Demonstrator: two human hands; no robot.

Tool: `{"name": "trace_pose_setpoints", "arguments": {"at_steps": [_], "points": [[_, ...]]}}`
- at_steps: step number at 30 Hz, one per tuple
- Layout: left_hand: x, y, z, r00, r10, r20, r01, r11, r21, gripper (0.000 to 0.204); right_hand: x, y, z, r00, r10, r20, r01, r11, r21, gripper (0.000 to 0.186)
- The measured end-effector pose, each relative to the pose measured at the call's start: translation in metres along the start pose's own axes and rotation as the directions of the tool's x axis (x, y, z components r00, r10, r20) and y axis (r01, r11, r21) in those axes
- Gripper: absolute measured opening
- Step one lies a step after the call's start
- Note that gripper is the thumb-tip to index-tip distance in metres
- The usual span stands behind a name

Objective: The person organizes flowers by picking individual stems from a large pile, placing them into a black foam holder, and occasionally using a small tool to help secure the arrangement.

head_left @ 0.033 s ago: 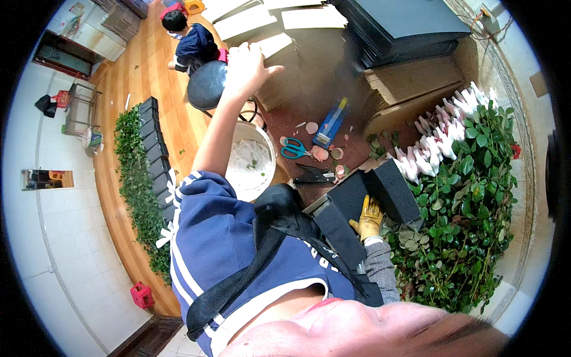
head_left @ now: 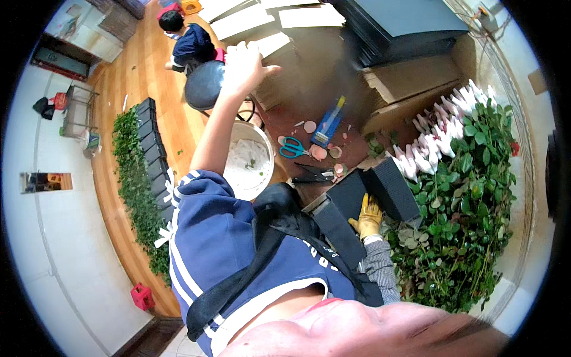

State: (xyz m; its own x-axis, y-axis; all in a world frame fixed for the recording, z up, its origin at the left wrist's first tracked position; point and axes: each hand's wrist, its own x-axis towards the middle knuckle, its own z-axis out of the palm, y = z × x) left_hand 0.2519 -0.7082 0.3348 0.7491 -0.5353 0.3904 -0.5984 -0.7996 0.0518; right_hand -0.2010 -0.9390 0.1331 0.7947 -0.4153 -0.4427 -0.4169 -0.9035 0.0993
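Note:
My bare left hand point(head_left: 242, 70) is stretched out toward the upper left, thumb apart and fingertips slightly bent. It appears beside the edge of pale cardboard sheets point(head_left: 242, 22), and I see nothing in it. On my right hand point(head_left: 369, 220) is a yellow glove. Its fingers lie extended against a folded black corrugated sheet point(head_left: 346, 195) with raised sides, at the near edge of the table. Teal-handled scissors point(head_left: 291, 147), a blue box point(head_left: 327, 126) and a black cutting tool point(head_left: 313, 174) lie beyond it.
A white bucket point(head_left: 253, 156) and a black round stool point(head_left: 204, 85) stand at left. Wrapped roses with leafy stems point(head_left: 458, 208) fill the right. Black sheets point(head_left: 410, 30) are stacked far right. Another person point(head_left: 193, 44) sits far left, near a row of black-wrapped bundles point(head_left: 151, 140).
The whole view has shifted very slightly. Both hands keep the same pose, and nothing has been picked up or let go.

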Motion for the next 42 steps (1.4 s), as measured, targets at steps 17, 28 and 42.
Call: {"name": "trace_pose_setpoints", "arguments": {"at_steps": [17, 28, 42], "points": [[0.013, 0.004, -0.048, 0.994, -0.055, 0.093, 0.034, 0.976, 0.217, 0.060, -0.002, 0.005, -0.012, 1.000, 0.014, 0.018, -0.014, 1.000, 0.011, 0.110], [-0.121, 0.176, 0.075, 0.029, 0.642, 0.766, 0.718, 0.520, -0.462, 0.046, 0.009, 0.010, -0.004, 0.988, 0.034, 0.148, -0.047, 0.995, 0.090, 0.102], [-0.219, 0.268, 0.247, 0.470, 0.661, 0.585, -0.489, 0.747, -0.451, 0.027, 0.035, -0.004, -0.050, 0.983, -0.055, 0.177, 0.009, 0.968, 0.252, 0.056]]}}
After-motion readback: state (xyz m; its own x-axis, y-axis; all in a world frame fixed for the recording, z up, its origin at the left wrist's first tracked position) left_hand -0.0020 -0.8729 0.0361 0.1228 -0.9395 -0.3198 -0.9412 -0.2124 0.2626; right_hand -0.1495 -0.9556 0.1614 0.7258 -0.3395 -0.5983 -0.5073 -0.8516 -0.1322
